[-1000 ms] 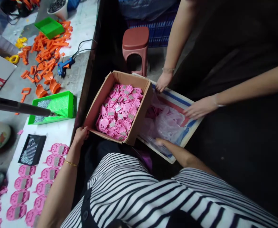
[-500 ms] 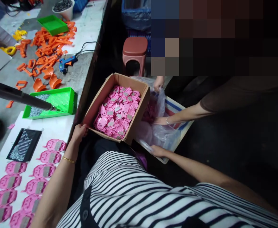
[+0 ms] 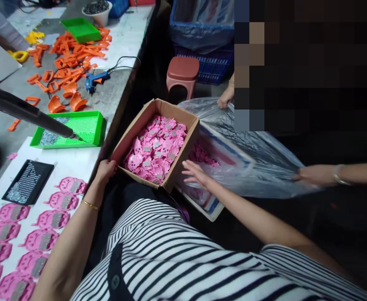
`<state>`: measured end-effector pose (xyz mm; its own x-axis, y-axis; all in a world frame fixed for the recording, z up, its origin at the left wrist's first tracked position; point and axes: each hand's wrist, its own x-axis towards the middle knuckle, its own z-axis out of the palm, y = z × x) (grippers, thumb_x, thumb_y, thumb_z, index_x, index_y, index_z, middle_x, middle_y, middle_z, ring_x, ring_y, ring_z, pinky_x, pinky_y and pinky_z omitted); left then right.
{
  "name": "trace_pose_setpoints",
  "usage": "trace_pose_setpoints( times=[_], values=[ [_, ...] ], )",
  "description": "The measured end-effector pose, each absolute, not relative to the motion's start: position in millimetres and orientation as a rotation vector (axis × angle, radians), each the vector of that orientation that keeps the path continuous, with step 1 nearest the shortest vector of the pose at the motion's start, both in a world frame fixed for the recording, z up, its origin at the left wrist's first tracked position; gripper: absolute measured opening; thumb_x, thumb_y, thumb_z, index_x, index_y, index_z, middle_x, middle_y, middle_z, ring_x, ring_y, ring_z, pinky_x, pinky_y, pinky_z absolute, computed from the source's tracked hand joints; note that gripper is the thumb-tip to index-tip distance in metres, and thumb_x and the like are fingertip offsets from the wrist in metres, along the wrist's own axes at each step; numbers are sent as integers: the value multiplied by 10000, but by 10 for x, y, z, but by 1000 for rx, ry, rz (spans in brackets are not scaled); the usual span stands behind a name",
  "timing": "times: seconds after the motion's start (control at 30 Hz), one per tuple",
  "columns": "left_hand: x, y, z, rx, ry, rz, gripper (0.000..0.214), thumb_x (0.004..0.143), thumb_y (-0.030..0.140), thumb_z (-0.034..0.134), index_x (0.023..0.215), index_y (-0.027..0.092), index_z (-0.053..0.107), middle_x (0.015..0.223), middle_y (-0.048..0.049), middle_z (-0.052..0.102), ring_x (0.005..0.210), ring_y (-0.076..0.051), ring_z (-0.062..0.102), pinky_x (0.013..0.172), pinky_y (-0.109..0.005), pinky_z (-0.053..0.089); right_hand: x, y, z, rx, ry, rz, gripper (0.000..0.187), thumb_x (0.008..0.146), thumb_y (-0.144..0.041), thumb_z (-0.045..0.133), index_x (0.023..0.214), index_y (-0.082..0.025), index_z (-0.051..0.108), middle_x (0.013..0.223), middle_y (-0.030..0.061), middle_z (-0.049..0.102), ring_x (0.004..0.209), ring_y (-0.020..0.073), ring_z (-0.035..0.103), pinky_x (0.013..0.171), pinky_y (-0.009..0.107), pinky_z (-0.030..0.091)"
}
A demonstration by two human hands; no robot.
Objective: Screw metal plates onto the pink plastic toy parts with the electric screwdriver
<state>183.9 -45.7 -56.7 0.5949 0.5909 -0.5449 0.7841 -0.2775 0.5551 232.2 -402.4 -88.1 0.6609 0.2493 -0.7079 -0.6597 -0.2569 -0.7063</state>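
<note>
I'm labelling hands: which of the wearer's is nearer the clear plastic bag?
Right. The right hand is by the clear plastic bag, contact unclear; the left hand, across the cardboard box, grips its corner.

Head-worn view. The camera looked forward and steeply down over the wearer's striped shirt (image 3: 196, 263), which filled the lower centre at close range; the carton (image 3: 135, 133) lay mid-frame, the workbench (image 3: 106, 100) slanted along the left, the stool (image 3: 183, 69) farther off, upper centre.

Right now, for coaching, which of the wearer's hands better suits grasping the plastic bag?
Probably the right hand: open, near the plastic bag; the left hand holds the cardboard box.
</note>
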Motion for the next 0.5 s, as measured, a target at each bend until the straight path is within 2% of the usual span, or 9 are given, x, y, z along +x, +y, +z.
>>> trace_pose_setpoints(
  times=[0.07,0.1,0.2,0.27,0.4,0.5],
  values=[
    [1832,-499,-519,2051,1035,-292,109,852,176,423,756,161,470,535,53,424,390,-71,386,398,-189,267,2271,-3774,-995,-1539,396,932,774,824,-555,665,1457,-219,372,1453,184,457,1081,279,622,703,392,602],
    [1836,-531,-483,2094,1000,-294,103,838,184,422,766,156,490,536,46,434,400,-79,407,409,-192,283,2223,-3665,-1054,-1513,413,933,729,825,-523,681,1424,-210,409,1410,176,493,1039,263,631,691,380,599],
    [1892,-663,-316,2256,891,-315,130,813,200,423,768,148,533,542,21,477,445,-100,461,458,-200,326,2095,-3465,-1199,-1461,475,883,438,904,-388,640,1255,-149,535,1146,102,614,868,160,631,681,299,572],
    [1971,-776,-148,2384,805,-342,143,809,196,429,738,147,542,551,5,500,477,-110,482,492,-207,333,2040,-3454,-1248,-1431,538,836,313,944,-327,596,1182,-128,559,1005,58,619,775,116,605,650,255,545],
    [2225,-1017,234,2647,582,-409,176,828,195,466,691,146,564,576,-26,520,550,-141,504,539,-240,315,1928,-3597,-1250,-1325,628,789,239,963,-265,566,1155,-123,552,929,30,603,729,100,591,625,235,534],
    [2499,-1215,432,2787,432,-509,171,823,165,491,738,116,631,672,-89,614,644,-191,585,585,-259,358,1860,-3719,-1234,-1250,648,761,193,962,-243,558,1112,-121,559,890,20,599,721,103,598,627,243,541]
  ],
)
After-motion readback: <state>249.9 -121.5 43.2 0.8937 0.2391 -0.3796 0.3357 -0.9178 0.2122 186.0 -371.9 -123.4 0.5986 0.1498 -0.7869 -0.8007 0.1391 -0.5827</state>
